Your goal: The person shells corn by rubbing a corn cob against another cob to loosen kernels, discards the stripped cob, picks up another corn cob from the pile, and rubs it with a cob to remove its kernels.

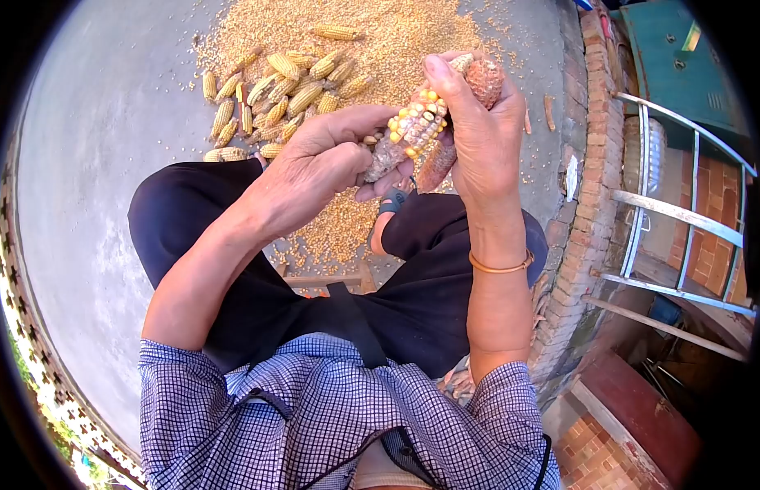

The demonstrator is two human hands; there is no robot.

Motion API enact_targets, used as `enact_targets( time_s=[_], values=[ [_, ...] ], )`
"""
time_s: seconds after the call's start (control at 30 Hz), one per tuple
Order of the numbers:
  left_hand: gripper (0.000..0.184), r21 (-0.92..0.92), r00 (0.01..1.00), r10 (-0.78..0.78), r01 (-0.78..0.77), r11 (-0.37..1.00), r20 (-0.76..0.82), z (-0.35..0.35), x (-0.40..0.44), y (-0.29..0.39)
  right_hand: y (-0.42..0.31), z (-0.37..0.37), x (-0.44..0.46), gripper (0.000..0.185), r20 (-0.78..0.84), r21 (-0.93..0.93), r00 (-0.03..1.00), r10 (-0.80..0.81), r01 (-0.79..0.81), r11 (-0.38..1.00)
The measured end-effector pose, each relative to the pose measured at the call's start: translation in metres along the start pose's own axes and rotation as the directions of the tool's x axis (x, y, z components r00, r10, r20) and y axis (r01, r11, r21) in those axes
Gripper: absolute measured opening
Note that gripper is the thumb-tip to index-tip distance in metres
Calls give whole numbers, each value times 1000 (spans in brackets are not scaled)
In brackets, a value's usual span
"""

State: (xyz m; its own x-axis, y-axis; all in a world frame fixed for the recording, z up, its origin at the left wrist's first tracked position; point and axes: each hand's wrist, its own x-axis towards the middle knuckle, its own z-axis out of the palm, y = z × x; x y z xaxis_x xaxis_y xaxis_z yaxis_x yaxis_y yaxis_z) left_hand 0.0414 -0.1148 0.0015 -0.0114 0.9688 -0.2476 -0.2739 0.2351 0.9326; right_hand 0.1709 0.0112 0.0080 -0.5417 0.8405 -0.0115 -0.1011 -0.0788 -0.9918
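A partly shelled corn cob [417,124] is held up between my two hands, slanting; yellow kernels cover its middle and its lower end is bare. My left hand [323,155] is closed around that lower end, with a few loose kernels by its fingers. My right hand [482,131] grips the upper part, its thumb lying along the top. A reddish bare cob [484,82] is also in the right hand. Another reddish bare cob [435,166] shows below the corn, against the right hand; its hold is partly hidden.
Loose kernels [413,37] lie spread on the concrete floor ahead. Several unshelled ears [305,98] are piled at their left. A brick edging [596,163] and a metal ladder-like frame [682,212] stand to the right. A wooden stool [367,278] shows between my legs.
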Motion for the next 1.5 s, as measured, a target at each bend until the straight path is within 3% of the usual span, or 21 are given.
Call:
enact_targets(
  time_s=[0.1, 0.3, 0.4, 0.7, 0.9, 1.1, 1.2, 1.3, 1.4, 1.5],
  values=[
    [57, -125, 998, 34, -27, 992, 59, 1, -1, 7, 5, -4, 4, 18, 60, 134, 998, 22, -30, 991],
    [60, -111, 997, 80, -82, 990, -21, -1, -6, 3, 0, -1, 3, 31, 143, 140, 990, 3, -23, 990],
    [57, -132, 987, 150, -157, 979, -62, 1, -9, -5, -3, 0, 3, 33, 179, 124, 984, 18, -41, 991],
    [41, -82, 978, 202, -205, 975, -54, 2, -4, -12, 2, 6, -3, 27, 197, -61, 972, -124, 138, 988],
    [42, 221, 957, 284, -266, 938, -58, 3, -2, -12, 1, 9, -5, 21, 186, -110, 966, -178, 200, 973],
    [46, 359, 954, 290, -246, 900, -73, 4, 1, -11, -6, 10, -9, 21, 168, -189, 981, -96, 128, 974],
    [46, 367, 965, 260, -228, 902, -39, 0, 1, -10, -4, 13, -8, 21, 176, -218, 973, -150, 188, 958],
    [49, 3, 990, 137, -137, 991, -21, -5, 2, -9, 1, 9, -5, 25, 212, -91, 968, -134, 156, 984],
    [51, -114, 996, 83, -80, 990, 25, -5, -3, 6, -2, -3, 1, 30, 185, 45, 980, -79, 72, 996],
    [53, -157, 998, 55, -48, 986, 42, -3, -5, 5, -1, -4, 0, 33, 218, 29, 972, -84, 80, 996]
  ],
)
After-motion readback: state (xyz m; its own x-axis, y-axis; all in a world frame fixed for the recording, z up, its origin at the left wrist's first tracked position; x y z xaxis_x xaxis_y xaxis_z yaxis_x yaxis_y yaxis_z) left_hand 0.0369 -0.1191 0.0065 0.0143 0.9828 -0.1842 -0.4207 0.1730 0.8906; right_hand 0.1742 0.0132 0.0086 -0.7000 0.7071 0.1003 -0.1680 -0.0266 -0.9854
